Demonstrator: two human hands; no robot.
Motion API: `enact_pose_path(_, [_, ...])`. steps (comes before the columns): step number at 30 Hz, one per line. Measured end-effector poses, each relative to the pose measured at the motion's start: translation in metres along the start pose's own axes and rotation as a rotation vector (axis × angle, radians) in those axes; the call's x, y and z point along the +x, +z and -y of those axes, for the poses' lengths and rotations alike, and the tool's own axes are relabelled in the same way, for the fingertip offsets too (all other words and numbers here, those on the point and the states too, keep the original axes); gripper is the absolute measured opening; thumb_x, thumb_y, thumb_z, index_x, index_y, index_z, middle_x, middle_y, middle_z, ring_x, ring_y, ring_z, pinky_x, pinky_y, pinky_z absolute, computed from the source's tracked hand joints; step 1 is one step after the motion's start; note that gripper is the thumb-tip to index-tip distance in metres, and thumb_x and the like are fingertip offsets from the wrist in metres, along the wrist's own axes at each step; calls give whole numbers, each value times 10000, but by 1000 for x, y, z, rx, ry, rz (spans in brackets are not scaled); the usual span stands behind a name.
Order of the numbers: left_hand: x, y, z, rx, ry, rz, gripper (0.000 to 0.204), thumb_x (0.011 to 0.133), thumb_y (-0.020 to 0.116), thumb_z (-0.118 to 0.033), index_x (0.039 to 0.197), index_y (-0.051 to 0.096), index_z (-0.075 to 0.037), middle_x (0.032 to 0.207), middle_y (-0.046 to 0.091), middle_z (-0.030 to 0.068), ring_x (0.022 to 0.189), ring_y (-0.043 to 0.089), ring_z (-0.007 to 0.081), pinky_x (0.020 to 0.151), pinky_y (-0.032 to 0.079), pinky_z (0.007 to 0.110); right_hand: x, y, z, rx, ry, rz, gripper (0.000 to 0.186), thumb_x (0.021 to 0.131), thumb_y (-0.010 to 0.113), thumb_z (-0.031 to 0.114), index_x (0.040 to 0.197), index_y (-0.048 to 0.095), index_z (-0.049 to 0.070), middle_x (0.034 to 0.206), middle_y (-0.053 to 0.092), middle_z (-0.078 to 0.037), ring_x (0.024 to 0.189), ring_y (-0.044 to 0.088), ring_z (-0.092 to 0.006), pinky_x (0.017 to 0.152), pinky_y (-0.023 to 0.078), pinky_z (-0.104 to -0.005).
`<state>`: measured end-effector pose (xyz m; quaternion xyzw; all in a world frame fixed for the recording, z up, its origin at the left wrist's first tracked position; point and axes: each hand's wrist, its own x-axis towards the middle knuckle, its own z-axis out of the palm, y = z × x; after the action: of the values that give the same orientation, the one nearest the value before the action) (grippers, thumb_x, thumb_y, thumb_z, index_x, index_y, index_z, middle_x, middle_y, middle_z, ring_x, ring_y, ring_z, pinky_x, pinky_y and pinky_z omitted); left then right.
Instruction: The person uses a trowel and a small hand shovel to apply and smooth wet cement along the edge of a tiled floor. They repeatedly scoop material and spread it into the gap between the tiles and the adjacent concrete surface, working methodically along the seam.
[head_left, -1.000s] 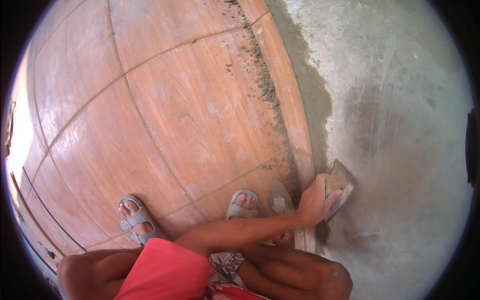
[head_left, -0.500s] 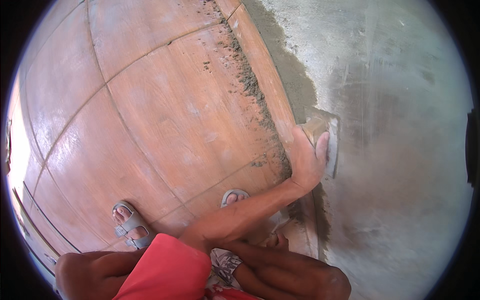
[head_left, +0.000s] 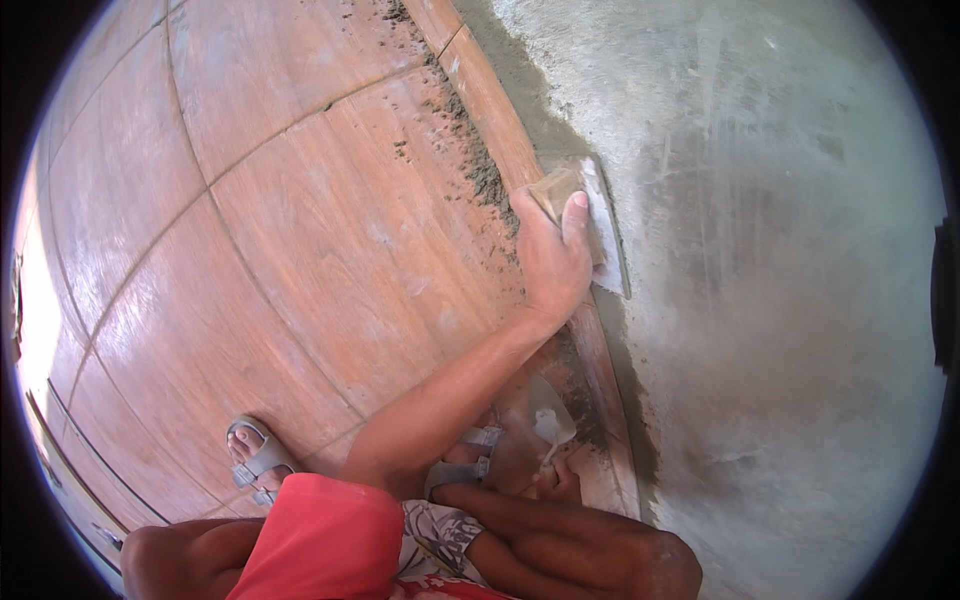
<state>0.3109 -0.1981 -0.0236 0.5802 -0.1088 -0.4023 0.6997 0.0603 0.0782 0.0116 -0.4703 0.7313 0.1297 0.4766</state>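
My left hand grips the wooden handle of a flat plastering float, whose plate rests on the wet mortar strip beside a narrow wood-look tile border. My right hand, partly hidden by my leg, is closed on the handle of a trowel held low by my foot, below my left forearm. Loose mortar crumbs lie along the inner side of the border.
Square wood-look floor tiles cover the left side. A pale, smeared concrete surface spans the right. My sandalled feet stand on the tiles, between my bent knees and the border. Dark straight rails run along the lower-left rim.
My left hand and the float have moved up and slightly left along the mortar strip over the last second. My right hand with the trowel has come into clearer view.
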Motion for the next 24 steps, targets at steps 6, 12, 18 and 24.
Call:
enact_pose_path(6, [-132,6,-27,101,94,622,457,918,640,-187,1223,382,36,1020,557,235,1007,593,336,860,457,402,19,0,-12,45,-266,-19,453,840,656,254,1212,574,9,859,661,-103,753,615,-214,715,501,-340])
enact_pose_path(12, [-107,-34,-42,138,-56,591,451,925,634,-202,1232,396,25,1098,551,236,1025,590,314,875,457,388,51,4,11,275,-295,101,393,842,610,168,1185,572,-20,733,572,-37,646,551,-149,623,469,-289])
enact_pose_path(18, [-10,-51,-76,81,190,46,367,1002,515,-245,1196,391,40,1032,552,156,942,534,211,856,448,359,95,16,65,559,-444,131,345,847,552,78,1168,553,-47,674,517,-14,568,489,-77,537,417,-246])
enact_pose_path(24, [27,-80,-85,-61,-26,-200,336,1023,470,-288,1141,416,22,1040,537,132,960,521,169,844,449,323,127,12,116,722,-591,253,381,855,552,72,1200,500,-82,666,528,-29,535,482,-81,510,403,-241])
